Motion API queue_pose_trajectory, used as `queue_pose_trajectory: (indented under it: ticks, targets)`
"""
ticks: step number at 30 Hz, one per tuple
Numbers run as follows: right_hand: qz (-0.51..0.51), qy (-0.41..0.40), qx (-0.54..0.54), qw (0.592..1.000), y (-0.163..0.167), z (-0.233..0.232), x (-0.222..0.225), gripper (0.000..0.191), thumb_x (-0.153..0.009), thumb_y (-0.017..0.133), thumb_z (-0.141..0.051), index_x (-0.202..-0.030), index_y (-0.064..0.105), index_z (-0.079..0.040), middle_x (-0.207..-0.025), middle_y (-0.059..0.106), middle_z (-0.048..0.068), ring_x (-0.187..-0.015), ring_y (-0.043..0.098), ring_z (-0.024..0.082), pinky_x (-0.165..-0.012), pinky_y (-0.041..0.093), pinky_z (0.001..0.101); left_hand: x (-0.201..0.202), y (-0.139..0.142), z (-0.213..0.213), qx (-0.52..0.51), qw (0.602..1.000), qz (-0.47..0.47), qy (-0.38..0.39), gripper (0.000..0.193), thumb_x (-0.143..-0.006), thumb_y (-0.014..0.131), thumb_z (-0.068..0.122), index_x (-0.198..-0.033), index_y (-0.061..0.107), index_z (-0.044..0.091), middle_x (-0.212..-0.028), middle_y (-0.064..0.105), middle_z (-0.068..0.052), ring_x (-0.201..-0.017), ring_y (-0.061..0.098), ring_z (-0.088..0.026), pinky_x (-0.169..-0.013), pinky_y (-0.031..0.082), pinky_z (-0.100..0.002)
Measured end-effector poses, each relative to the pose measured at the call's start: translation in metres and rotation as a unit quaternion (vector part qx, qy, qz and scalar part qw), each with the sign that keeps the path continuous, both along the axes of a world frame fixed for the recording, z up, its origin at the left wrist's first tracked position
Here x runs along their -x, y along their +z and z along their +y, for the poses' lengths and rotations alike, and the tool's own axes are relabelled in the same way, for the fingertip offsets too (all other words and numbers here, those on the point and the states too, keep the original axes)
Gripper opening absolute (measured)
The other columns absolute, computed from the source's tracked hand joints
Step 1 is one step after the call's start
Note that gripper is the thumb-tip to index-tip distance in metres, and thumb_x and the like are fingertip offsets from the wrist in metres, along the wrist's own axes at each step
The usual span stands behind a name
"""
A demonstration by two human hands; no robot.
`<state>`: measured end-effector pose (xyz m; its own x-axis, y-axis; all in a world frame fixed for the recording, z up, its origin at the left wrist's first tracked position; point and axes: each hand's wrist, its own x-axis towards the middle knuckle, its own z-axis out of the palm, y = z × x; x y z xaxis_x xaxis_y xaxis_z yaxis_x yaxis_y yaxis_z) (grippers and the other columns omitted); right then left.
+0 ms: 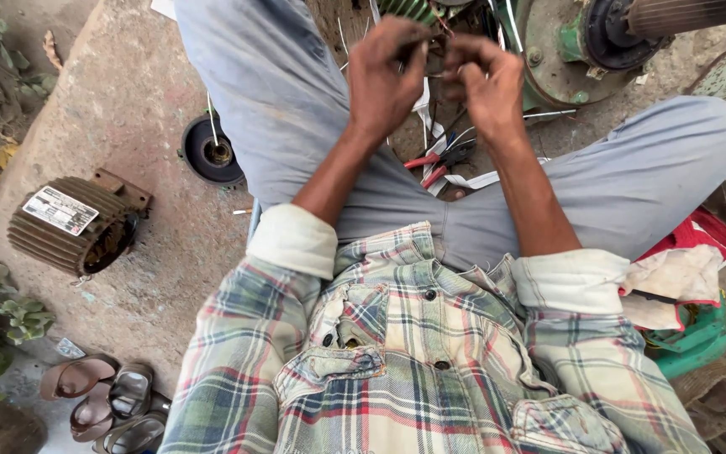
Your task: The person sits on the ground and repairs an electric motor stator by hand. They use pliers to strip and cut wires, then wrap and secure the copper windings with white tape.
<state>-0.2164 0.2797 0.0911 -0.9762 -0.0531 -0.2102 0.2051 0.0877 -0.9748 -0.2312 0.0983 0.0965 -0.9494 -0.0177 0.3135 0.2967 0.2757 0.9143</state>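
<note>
Left hand (384, 80) and right hand (485, 80) both pinch thin wires (432, 52), grip clamped, above the lap beside the green motor (560, 50). Red-handled pliers (439, 161) lie below between the knees.

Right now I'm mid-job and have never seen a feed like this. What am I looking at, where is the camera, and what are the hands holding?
There is one picture, taken by a camera worn on the person's head and looking down over a plaid shirt and grey trousers; no robot is involved.

The left hand and right hand are raised close together, fingers pinched around thin wires. Exactly how they are gripped is too small to tell.

Below the hands, between the knees, lie red-handled pliers and white strips. Ahead stands a green motor housing.

On the concrete slab to the person's left sit a ribbed motor casing with a label and a round black end cap. Sandals lie near the bottom left, and red and white cloth lies at the right.
</note>
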Motion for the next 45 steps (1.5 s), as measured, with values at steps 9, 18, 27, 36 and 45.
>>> queue_pose_trajectory:
  ticks: [9, 18, 27, 36, 45]
  targets:
    - [-0.134, 0.097, 0.166, 0.972, 0.014, -0.008, -0.001, 0.060, -0.092, 0.038, 0.017, -0.147, 0.057, 0.002, -0.129, 0.068, 0.014, -0.112, 0.072, 0.022, -0.096, 0.062, 0.0369, -0.005, 0.001, 0.001, 0.062, 0.997, -0.036, -0.033, 0.018, -0.081, 0.073, 0.003, -0.098, 0.070, 0.005, -0.093, 0.071, -0.013, -0.087, 0.074, -0.032, -0.075, 0.059, -0.040]
    - [-0.082, 0.078, 0.168, 0.979, 0.000, -0.003, 0.005, 0.057, -0.094, 0.042, 0.015, -0.147, 0.056, 0.000, -0.134, 0.068, 0.009, -0.117, 0.071, 0.017, -0.100, 0.063, 0.0330, 0.001, 0.002, 0.012, 0.079, 0.997, -0.005, -0.018, 0.026, -0.079, 0.071, 0.000, -0.105, 0.074, 0.004, -0.094, 0.069, -0.016, -0.088, 0.071, -0.036, -0.076, 0.057, -0.041]
    - [0.191, 0.159, -0.235, 0.940, -0.039, 0.016, 0.015, 0.036, -0.091, 0.056, -0.009, -0.123, 0.067, 0.000, -0.127, 0.070, 0.018, -0.118, 0.068, 0.032, -0.105, 0.055, 0.0404, 0.002, -0.023, 0.014, 0.103, 0.992, -0.071, 0.007, 0.010, -0.095, 0.073, 0.015, -0.096, 0.074, 0.005, -0.095, 0.071, -0.017, -0.089, 0.069, -0.039, -0.077, 0.055, -0.045]
    - [-0.014, -0.007, 0.052, 0.999, -0.025, -0.001, 0.028, 0.047, -0.082, 0.051, 0.006, -0.127, 0.061, -0.003, -0.115, 0.072, 0.008, -0.105, 0.070, 0.013, -0.093, 0.057, 0.0286, 0.017, 0.009, 0.010, -0.015, 0.994, -0.111, 0.015, 0.017, -0.085, 0.075, 0.010, -0.101, 0.076, 0.004, -0.095, 0.077, -0.013, -0.086, 0.077, -0.025, -0.077, 0.059, -0.036]
    - [-0.069, -0.088, -0.208, 0.972, -0.003, -0.008, 0.000, 0.028, -0.091, 0.068, -0.013, -0.118, 0.069, -0.004, -0.095, 0.077, 0.013, -0.079, 0.071, 0.018, -0.072, 0.056, 0.0339, -0.005, -0.036, 0.007, -0.007, 0.999, -0.040, -0.022, 0.017, -0.087, 0.070, 0.001, -0.104, 0.075, 0.002, -0.094, 0.074, -0.009, -0.084, 0.069, -0.018, -0.078, 0.055, -0.032]
